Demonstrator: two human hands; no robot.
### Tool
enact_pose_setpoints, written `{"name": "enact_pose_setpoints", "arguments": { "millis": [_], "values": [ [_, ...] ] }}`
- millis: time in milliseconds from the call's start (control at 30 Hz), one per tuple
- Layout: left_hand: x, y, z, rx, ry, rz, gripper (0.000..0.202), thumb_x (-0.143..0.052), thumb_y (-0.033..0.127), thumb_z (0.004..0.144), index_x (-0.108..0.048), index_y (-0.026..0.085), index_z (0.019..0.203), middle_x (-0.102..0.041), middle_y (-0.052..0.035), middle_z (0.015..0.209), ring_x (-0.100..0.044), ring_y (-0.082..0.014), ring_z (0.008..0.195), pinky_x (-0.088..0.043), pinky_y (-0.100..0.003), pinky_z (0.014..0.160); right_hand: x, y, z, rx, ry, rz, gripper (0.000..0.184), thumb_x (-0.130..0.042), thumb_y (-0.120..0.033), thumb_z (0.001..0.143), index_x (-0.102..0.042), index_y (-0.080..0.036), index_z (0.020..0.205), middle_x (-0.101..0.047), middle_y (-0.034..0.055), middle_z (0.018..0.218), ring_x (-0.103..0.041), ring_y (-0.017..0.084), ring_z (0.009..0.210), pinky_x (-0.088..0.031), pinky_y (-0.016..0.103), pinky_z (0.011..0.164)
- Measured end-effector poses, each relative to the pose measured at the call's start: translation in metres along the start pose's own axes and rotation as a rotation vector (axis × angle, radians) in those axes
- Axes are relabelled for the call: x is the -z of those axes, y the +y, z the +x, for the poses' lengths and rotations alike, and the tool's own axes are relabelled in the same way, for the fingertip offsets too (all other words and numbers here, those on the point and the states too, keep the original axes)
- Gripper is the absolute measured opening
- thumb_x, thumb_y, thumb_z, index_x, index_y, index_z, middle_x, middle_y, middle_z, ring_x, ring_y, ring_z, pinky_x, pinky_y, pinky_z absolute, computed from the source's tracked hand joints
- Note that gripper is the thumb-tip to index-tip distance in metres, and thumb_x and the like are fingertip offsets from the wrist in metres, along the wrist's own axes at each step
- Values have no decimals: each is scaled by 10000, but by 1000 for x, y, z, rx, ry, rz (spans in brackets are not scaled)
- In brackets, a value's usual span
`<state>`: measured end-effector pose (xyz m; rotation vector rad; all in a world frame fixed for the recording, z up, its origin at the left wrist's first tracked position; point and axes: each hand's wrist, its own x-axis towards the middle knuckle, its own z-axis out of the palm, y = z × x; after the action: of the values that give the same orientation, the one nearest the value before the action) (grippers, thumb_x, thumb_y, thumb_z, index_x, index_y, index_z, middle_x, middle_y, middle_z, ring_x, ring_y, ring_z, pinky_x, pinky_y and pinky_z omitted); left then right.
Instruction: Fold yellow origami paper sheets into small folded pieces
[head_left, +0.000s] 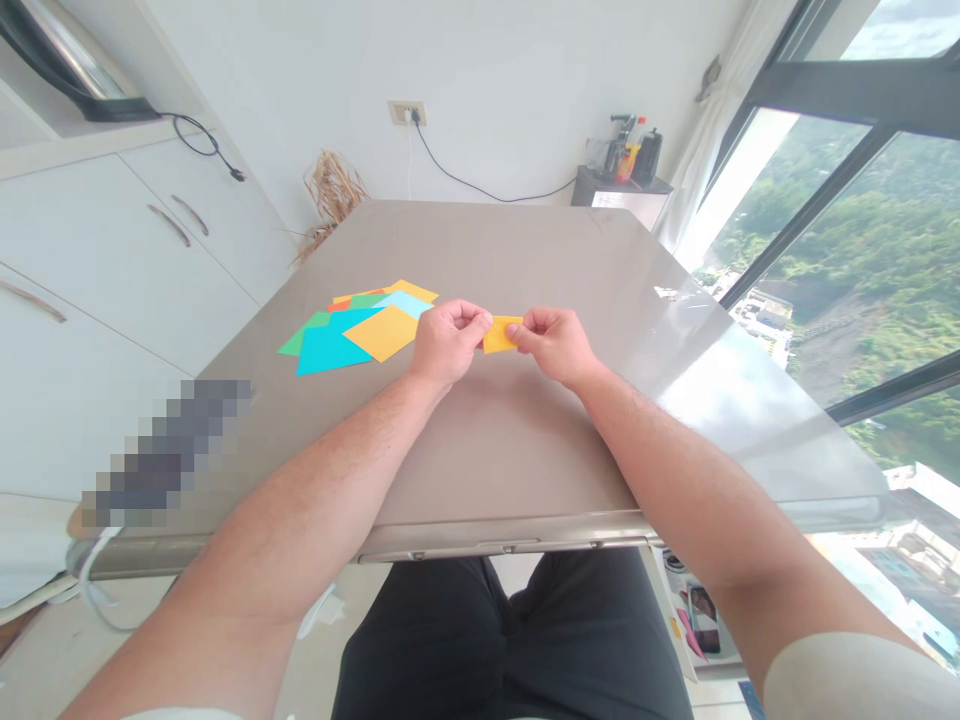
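A small folded yellow paper [499,334] is held between both hands just above the grey table [525,440]. My left hand [448,340] pinches its left edge with curled fingers. My right hand [553,343] pinches its right side, thumb and fingers closed on it. To the left of my left hand lies a spread of coloured paper squares [358,322]: turquoise, yellow, green, light blue and orange, flat on the table and overlapping.
White cabinets [97,260] stand along the left. A small side table with bottles [626,170] sits at the far right corner by a large window [847,250]. A cable runs from a wall socket [407,112]. Dry grass [330,195] lies behind the table.
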<state>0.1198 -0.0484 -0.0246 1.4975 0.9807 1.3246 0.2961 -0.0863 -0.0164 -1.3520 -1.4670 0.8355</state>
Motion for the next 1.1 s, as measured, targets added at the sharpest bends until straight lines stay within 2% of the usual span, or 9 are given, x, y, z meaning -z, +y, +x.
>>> {"name": "enact_pose_setpoints", "arguments": {
  "millis": [167, 300, 533, 633, 733, 833, 900, 967, 1100],
  "values": [
    [0, -4, 1, -4, -24, 20, 157, -728, 329, 807, -684, 182, 777, -709, -26, 722, -676, -170, 690, -581, -318, 687, 2, -1, 0, -11, -47, 6, 313, -698, -416, 802, -551, -206, 622, -536, -13, 622, -430, 119, 599, -319, 276, 552],
    [4, -5, 3, 15, -98, 108, 135, -713, 310, 803, -661, 190, 767, -711, -26, 737, -692, -182, 712, -582, -329, 700, 6, -1, 0, -25, -60, -65, 260, -666, -377, 789, -548, -206, 632, -498, -26, 612, -412, 118, 598, -307, 279, 555],
    [21, 7, 6, 126, -459, 432, 91, -714, 301, 779, -679, 217, 784, -758, -31, 781, -714, -203, 730, -508, -304, 649, 16, 5, 5, 77, -203, -308, 189, -633, -317, 763, -589, -194, 627, -545, -17, 658, -446, 126, 638, -336, 293, 593],
    [23, 11, 6, 114, -541, 563, 112, -734, 327, 758, -703, 220, 763, -744, -27, 731, -643, -180, 637, -428, -293, 562, 17, 6, 5, 119, -240, -350, 199, -631, -295, 764, -572, -192, 604, -542, -20, 645, -444, 123, 633, -340, 292, 594],
    [20, 9, 5, 155, -477, 451, 159, -769, 334, 727, -683, 206, 690, -712, -27, 668, -589, -155, 581, -414, -294, 560, 16, 2, 3, 90, -176, -274, 214, -657, -343, 789, -622, -189, 645, -560, -15, 647, -466, 127, 637, -365, 290, 599],
    [13, 2, 6, 301, -324, 71, 215, -817, 323, 678, -651, 189, 660, -713, -47, 687, -629, -161, 619, -468, -305, 615, 14, -3, 1, 65, -91, -44, 255, -673, -438, 826, -721, -188, 836, -684, 23, 806, -575, 155, 729, -452, 299, 668],
    [10, -3, 7, 391, -231, -149, 229, -841, 321, 658, -664, 180, 692, -730, -68, 745, -646, -160, 644, -478, -300, 622, 11, -4, -1, 99, -78, 71, 260, -695, -419, 822, -743, -201, 955, -743, 43, 962, -641, 177, 845, -500, 315, 754],
    [7, -7, 8, 439, -162, -280, 234, -850, 303, 649, -669, 173, 723, -745, -82, 805, -658, -158, 673, -487, -294, 629, 7, -4, -2, 139, -68, 86, 236, -720, -360, 801, -753, -216, 985, -765, 45, 1033, -669, 188, 907, -518, 332, 813],
    [5, -7, 8, 466, -91, -371, 220, -828, 264, 667, -650, 173, 757, -750, -78, 852, -681, -162, 725, -507, -297, 668, 0, -2, -2, 174, -25, 11, 170, -712, -308, 795, -768, -228, 934, -782, 36, 1001, -676, 182, 840, -531, 350, 806]
  ]
}}
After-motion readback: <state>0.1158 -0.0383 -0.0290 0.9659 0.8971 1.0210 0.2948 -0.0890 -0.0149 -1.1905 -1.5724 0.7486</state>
